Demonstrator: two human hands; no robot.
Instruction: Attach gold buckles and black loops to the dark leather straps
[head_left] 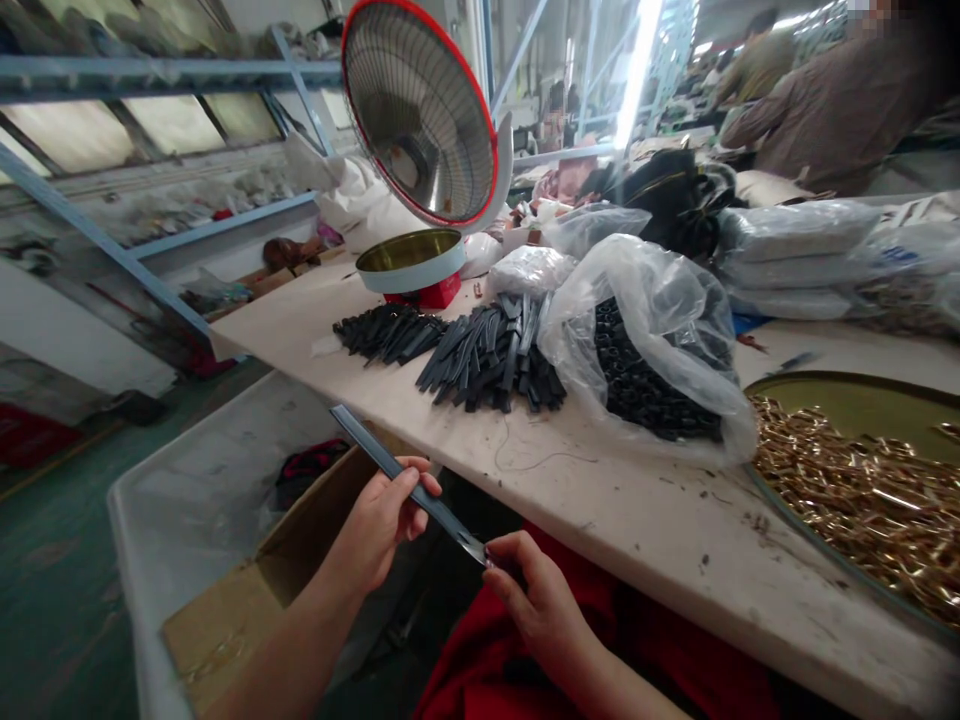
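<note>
A long dark strap (386,463) slants across in front of me, beyond the table's front edge. My left hand (390,510) pinches it around the middle, thumb on top. At its lower end my right hand (529,590) is closed, thumb and forefinger together on the shiny tip; a small piece there is too small to make out. On the table lie a pile of dark strips (491,355) and a smaller pile of strips (386,332). Beside them a clear plastic bag (641,280) holds many black rolled pieces (645,385).
A round tray (847,385) of gold metal hardware (862,490) stands at the right. A red-rimmed dish heater (424,110) rises behind a round tin (412,265). Below left are a cardboard box (217,620) and a white bin (172,500). A person (832,100) stands at upper right.
</note>
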